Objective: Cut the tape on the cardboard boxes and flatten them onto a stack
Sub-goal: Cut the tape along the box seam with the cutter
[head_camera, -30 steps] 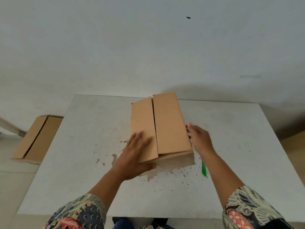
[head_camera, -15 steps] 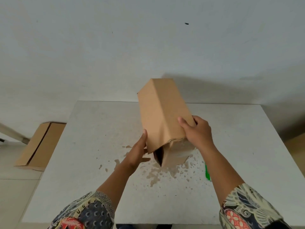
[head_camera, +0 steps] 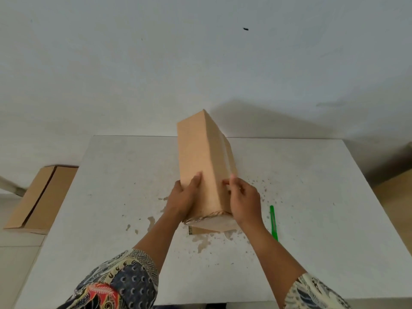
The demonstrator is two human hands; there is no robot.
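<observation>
A long brown cardboard box (head_camera: 200, 157) stands tilted on one edge in the middle of the white table (head_camera: 111, 197), its far end raised. My left hand (head_camera: 184, 197) presses flat against its left face near the lower end. My right hand (head_camera: 244, 200) holds the right side, fingers curved round the edge. Crumpled tape shows along the box's near bottom edge. A green utility knife (head_camera: 273, 223) lies on the table just right of my right wrist.
A flattened cardboard box (head_camera: 38, 197) lies on the floor left of the table. Brown stains spot the table top around the box. A plain white wall rises behind the table.
The box lay flat under both hands, then was lifted and turned up onto its edge. Both hands have shifted to grip its sides near the lower end.
</observation>
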